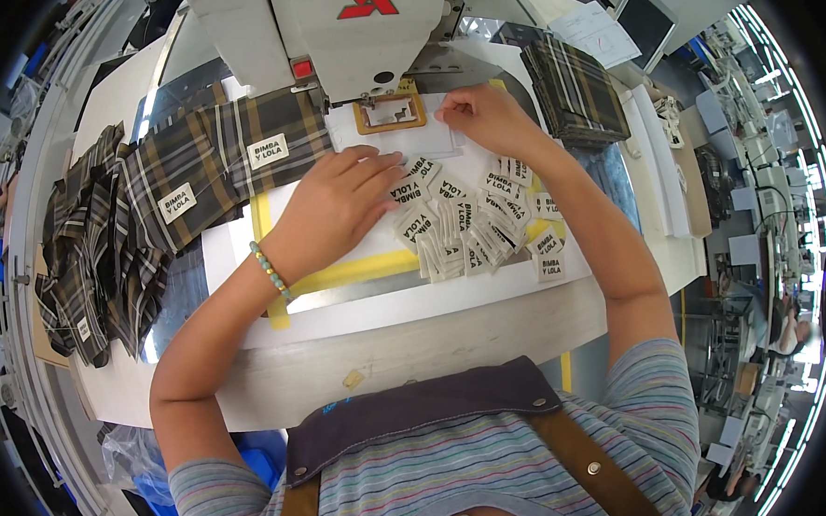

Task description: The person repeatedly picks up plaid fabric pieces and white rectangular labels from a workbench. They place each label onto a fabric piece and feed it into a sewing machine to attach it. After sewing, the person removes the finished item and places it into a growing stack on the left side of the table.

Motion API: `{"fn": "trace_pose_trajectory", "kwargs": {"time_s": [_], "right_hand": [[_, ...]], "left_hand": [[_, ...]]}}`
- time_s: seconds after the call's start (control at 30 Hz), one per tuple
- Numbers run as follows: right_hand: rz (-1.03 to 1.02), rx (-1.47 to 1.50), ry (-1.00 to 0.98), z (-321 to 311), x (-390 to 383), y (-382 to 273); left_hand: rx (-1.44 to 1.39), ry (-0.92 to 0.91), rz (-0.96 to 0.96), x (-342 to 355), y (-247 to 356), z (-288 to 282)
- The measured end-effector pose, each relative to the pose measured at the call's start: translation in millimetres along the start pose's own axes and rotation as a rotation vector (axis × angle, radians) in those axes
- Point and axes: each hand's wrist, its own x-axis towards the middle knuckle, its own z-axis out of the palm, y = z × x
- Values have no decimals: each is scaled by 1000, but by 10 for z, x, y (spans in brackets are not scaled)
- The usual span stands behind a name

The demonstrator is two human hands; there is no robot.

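My left hand (336, 203) lies palm down with its fingers stretched out, beside a loose pile of white fabric labels (466, 228) with dark print. Its fingertips reach the pile's left side and it grips nothing that I can see. Higher up, my right hand (490, 120) has its thumb and fingers drawn together near a clear plate (445, 146); whether something small is pinched there is hidden. Just left of those fingers, an orange-yellow frame (420, 112) sits under the head of a white sewing machine (350, 35).
Dark plaid cloth pieces (219, 122) bearing labels lie to the left, bunching over the table edge. At the far right stands a folded plaid stack (576, 94). Yellow tape (356, 274) borders the white work surface. Papers (595, 32) rest at the back right.
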Motion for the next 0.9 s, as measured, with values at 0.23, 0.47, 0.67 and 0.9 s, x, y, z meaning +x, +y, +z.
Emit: {"fn": "trace_pose_trajectory", "kwargs": {"time_s": [0.23, 0.47, 0.67, 0.9], "right_hand": [[9, 94, 123, 218, 199, 137], [-101, -31, 138, 56, -66, -19], [-377, -331, -25, 96, -492, -12], [-431, -444, 23, 317, -496, -81]], "left_hand": [[101, -174, -53, 88, 57, 65], [143, -196, -140, 82, 9, 133], [178, -183, -162, -43, -35, 93], [200, -160, -236, -246, -258, -63]]}}
